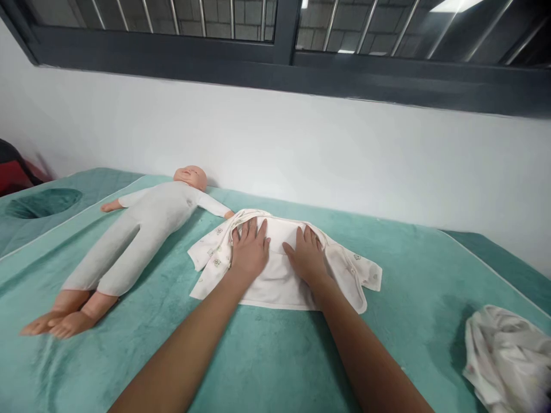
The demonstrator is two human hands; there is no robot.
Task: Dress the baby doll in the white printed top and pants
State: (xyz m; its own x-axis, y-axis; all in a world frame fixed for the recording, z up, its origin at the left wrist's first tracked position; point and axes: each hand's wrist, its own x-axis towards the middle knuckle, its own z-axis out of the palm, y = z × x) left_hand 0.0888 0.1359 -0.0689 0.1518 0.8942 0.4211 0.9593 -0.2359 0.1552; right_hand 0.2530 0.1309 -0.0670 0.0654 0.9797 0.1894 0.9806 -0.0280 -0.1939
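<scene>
A small white baby garment point(279, 275) with a faint print lies spread on the teal bed cover point(267, 355). Both hands press flat on it. My left hand point(249, 249) rests on its left half, fingers stretched out toward the wall. My right hand point(306, 255) lies flat on the right half, fingers also extended. A baby doll point(142, 229) in a light grey suit lies on its back to the left, one arm almost touching the garment's edge.
A crumpled white cloth point(503, 355) sits at the bed's right edge. A white wall point(301, 149) runs behind the bed under a dark-framed window point(284, 57). A teal headrest with a hole point(43, 202) is at far left.
</scene>
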